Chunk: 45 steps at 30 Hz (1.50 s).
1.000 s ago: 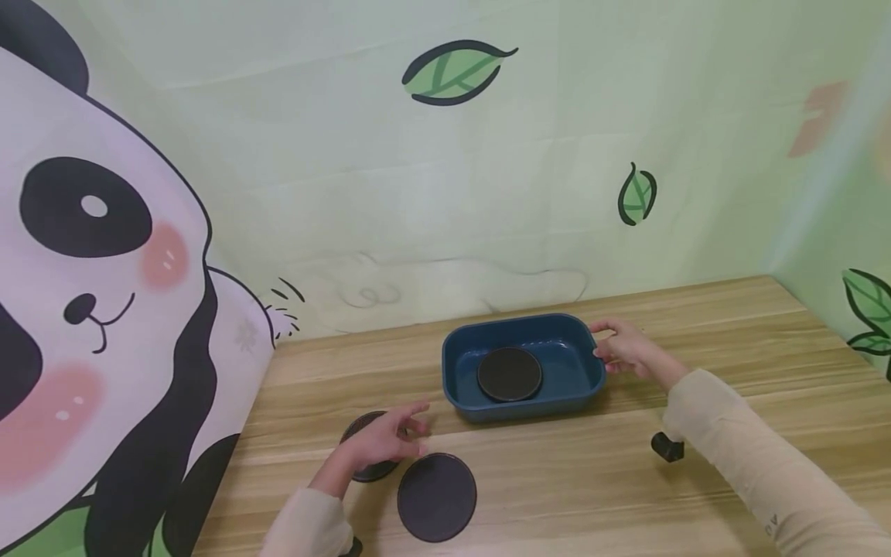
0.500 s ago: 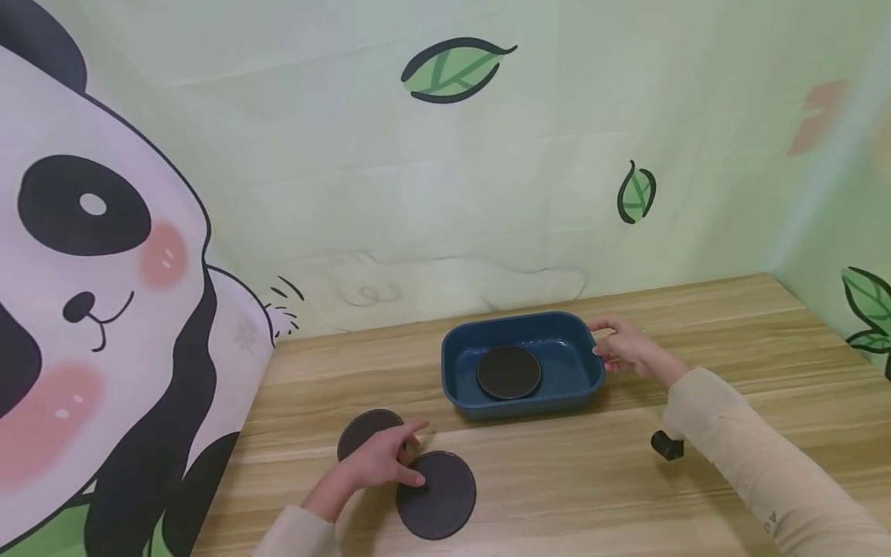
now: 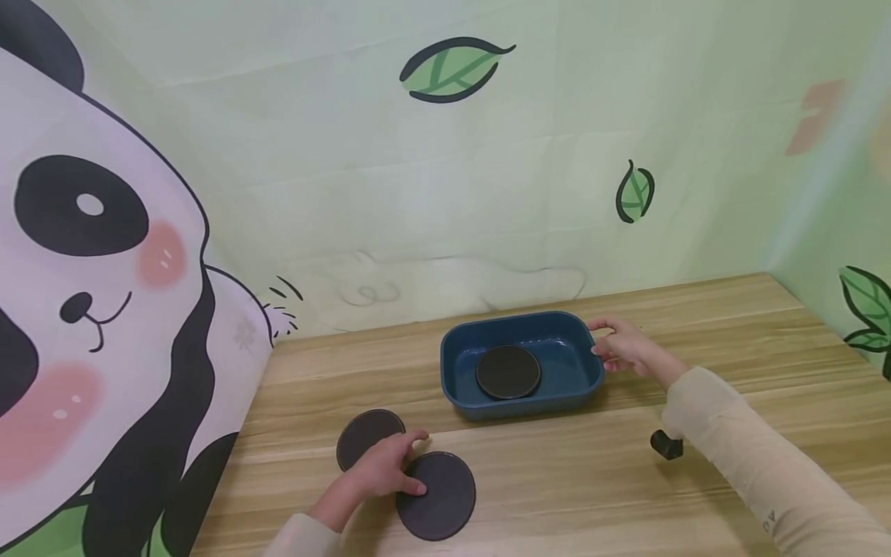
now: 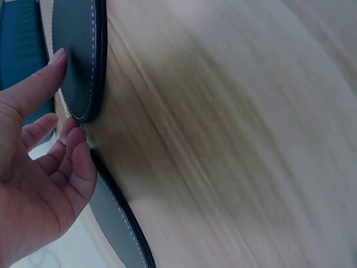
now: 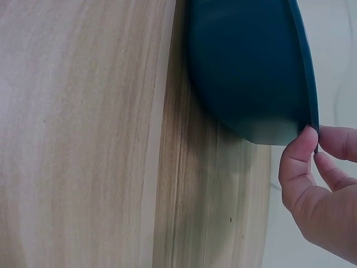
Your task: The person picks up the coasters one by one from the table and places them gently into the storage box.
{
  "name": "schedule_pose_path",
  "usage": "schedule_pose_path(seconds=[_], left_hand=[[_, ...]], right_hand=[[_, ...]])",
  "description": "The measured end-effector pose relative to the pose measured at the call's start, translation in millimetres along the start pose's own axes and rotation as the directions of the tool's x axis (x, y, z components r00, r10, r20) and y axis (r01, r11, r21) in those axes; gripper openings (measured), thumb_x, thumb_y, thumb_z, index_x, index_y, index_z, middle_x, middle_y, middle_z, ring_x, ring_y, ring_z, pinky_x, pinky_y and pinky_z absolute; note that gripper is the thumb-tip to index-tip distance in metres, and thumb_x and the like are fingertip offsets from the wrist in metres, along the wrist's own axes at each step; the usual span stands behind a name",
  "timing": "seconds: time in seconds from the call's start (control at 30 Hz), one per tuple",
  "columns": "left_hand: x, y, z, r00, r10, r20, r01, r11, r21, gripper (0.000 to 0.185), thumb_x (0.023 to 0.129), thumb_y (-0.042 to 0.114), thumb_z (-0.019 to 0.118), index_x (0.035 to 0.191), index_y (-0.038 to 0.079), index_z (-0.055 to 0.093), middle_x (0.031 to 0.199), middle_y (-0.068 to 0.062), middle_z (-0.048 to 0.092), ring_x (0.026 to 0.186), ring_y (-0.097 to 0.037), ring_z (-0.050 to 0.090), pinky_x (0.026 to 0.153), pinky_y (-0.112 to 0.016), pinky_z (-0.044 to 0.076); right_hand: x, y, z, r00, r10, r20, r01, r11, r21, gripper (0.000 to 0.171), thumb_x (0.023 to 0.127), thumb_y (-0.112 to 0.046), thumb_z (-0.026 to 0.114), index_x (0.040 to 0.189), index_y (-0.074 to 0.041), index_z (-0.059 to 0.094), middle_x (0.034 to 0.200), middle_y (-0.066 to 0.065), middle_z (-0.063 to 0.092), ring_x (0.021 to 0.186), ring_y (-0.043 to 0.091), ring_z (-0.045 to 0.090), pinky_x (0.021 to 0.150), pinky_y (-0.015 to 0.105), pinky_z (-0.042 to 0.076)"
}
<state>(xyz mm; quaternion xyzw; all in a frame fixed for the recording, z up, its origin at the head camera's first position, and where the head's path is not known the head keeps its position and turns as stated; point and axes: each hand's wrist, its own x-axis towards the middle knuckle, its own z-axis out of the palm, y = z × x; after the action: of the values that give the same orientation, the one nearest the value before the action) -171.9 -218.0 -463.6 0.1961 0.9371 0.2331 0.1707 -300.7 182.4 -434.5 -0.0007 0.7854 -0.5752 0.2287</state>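
My right hand [image 3: 623,348] pinches the rim of a deep blue rectangular tray [image 3: 455,398] at its right end, fingers on both sides of the rim in the right wrist view. A round black coaster [image 3: 508,373] lies inside the tray. My left hand [image 3: 383,466] reaches over the table, its thumb over a second round coaster [image 3: 445,503] and its other fingertips right at that coaster's left edge. A third coaster [image 3: 365,435] lies just behind the left hand, partly hidden by it. White stitching lines the edge of the near coaster [image 4: 83,72] in the left wrist view.
The wooden tabletop [image 3: 557,480] runs back to a pale green wall cloth [image 3: 390,201] printed with leaves and a large panda [image 3: 104,309]. A small black object [image 3: 666,445] shows beneath the right sleeve [image 3: 759,464].
My left hand has drawn back off the left coaster and brought its thumb over the near one; its index finger has lowered. The right hand and tray have stayed in place.
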Motion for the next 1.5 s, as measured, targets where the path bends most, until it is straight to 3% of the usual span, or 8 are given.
schedule_pose_path(seconds=[0.1, 0.53, 0.8, 1.17, 1.27, 1.4, 1.5], left_hand=[[0.3, 1.8, 1.5, 1.0, -0.018, -0.003, 0.018, 1.0, 0.01, 0.064, 0.062, 0.024, 0.079, 0.116, 0.009, 0.048, 0.09, -0.007, 0.06, 0.084, -0.02, 0.054, 0.073, -0.037, 0.044], [3.2, 8.7, 2.3, 0.997, -0.073, 0.013, 0.073, 0.996, -0.046, 0.039, 0.06, 0.016, 0.08, 0.089, 0.007, 0.055, 0.082, -0.003, 0.055, 0.077, -0.016, 0.05, 0.068, -0.032, 0.042], [4.9, 10.7, 2.3, 0.993, -0.114, 0.043, 0.117, 0.99, -0.082, 0.036, 0.06, 0.013, 0.079, 0.086, 0.005, 0.055, 0.081, -0.004, 0.056, 0.076, -0.016, 0.05, 0.068, -0.032, 0.043], [1.8, 8.5, -1.0, 0.994, -0.091, 0.059, 0.099, 0.983, -0.152, 0.036, 0.063, 0.013, 0.077, 0.088, 0.007, 0.051, 0.083, -0.001, 0.054, 0.078, -0.015, 0.048, 0.069, -0.031, 0.041], [2.4, 4.1, -2.6, 0.994, -0.081, 0.069, 0.096, 0.963, -0.251, 0.032, 0.067, 0.011, 0.074, 0.089, 0.006, 0.052, 0.08, -0.001, 0.052, 0.075, -0.014, 0.048, 0.064, -0.028, 0.041], [2.5, -4.0, -5.8, 0.991, -0.055, 0.122, 0.104, 0.891, -0.442, 0.022, 0.076, 0.007, 0.066, 0.094, 0.003, 0.053, 0.076, -0.001, 0.05, 0.067, -0.012, 0.047, 0.053, -0.024, 0.039], [1.6, -9.0, -8.3, 0.986, -0.03, 0.162, 0.112, 0.842, -0.527, 0.018, 0.081, 0.005, 0.059, 0.097, 0.001, 0.054, 0.076, -0.001, 0.053, 0.067, -0.011, 0.049, 0.052, -0.024, 0.04]], right_hand=[[1, 1, 0, 1.0, -0.001, -0.002, 0.001, 1.0, 0.006, 0.053, 0.085, 0.0, 0.046, 0.133, -0.001, 0.025, 0.078, 0.002, 0.053, 0.062, 0.009, 0.053, 0.056, 0.023, 0.046], [0, 1, 0, 1.0, -0.012, 0.003, 0.012, 1.0, 0.006, 0.054, 0.085, -0.001, 0.049, 0.134, -0.001, 0.025, 0.082, 0.003, 0.053, 0.064, 0.009, 0.053, 0.058, 0.024, 0.047], [1, 2, -1, 1.0, -0.011, 0.004, 0.011, 1.0, 0.016, 0.053, 0.085, -0.001, 0.047, 0.133, -0.001, 0.025, 0.078, 0.001, 0.055, 0.063, 0.009, 0.054, 0.058, 0.023, 0.047], [-1, 1, -1, 1.0, -0.025, 0.014, 0.025, 1.0, 0.004, 0.054, 0.086, 0.001, 0.048, 0.134, 0.0, 0.023, 0.08, 0.002, 0.053, 0.062, 0.008, 0.052, 0.056, 0.023, 0.046], [-1, 1, -1, 1.0, -0.026, 0.017, 0.026, 1.0, 0.001, 0.054, 0.086, 0.001, 0.047, 0.134, 0.0, 0.023, 0.081, 0.003, 0.052, 0.062, 0.008, 0.052, 0.056, 0.022, 0.046], [0, 0, 0, 1.0, -0.019, 0.016, 0.019, 1.0, 0.0, 0.054, 0.086, 0.001, 0.047, 0.134, 0.0, 0.024, 0.081, 0.004, 0.051, 0.061, 0.008, 0.052, 0.055, 0.022, 0.046], [-1, 0, 0, 1.0, -0.017, 0.012, 0.017, 1.0, -0.004, 0.053, 0.086, 0.001, 0.047, 0.134, 0.0, 0.024, 0.081, 0.004, 0.05, 0.061, 0.009, 0.051, 0.055, 0.022, 0.045]])
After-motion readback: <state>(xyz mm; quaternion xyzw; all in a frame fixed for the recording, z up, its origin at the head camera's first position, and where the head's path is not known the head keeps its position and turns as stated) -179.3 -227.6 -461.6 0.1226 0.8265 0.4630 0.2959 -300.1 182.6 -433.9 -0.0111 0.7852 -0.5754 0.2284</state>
